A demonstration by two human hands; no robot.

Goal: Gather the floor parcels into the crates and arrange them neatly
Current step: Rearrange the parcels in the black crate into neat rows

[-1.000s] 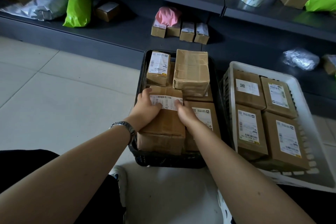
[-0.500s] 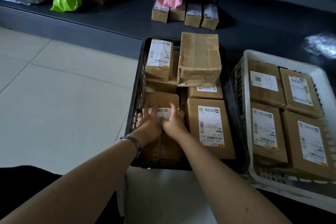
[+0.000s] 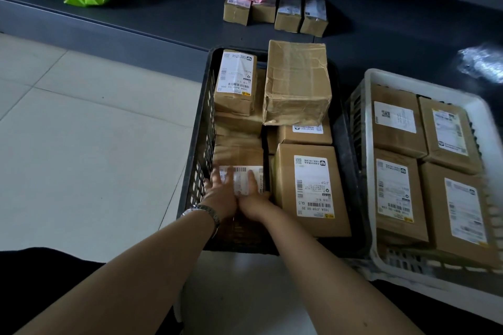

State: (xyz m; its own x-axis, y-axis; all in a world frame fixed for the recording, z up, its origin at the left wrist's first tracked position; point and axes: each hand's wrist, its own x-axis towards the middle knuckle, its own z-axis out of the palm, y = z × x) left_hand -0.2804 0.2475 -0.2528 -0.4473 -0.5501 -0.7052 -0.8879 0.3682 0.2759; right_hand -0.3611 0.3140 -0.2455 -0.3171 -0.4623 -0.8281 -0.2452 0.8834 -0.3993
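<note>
Two hands are lying side by side on one parcel. The left hand (image 3: pixel 219 194) is pressing down with its fingers straight and spread over the white label. The right hand (image 3: pixel 254 200), touching the left, is resting flat on the same label, its thumb toward the parcel's right edge. Neither is curling round anything. The parcel (image 3: pixel 239 153) is sitting in the near left corner of the black crate (image 3: pixel 200 160), whose mesh wall is running just left of the left hand. Just right of the right hand, a bigger labelled box (image 3: pixel 310 187) is lying flat. Beyond the fingertips, a small labelled box (image 3: pixel 236 81) and a taped box (image 3: pixel 296 81) are riding on top of other cartons. Well right of the grip, the white crate (image 3: pixel 370 171) is holding four labelled boxes.
</note>
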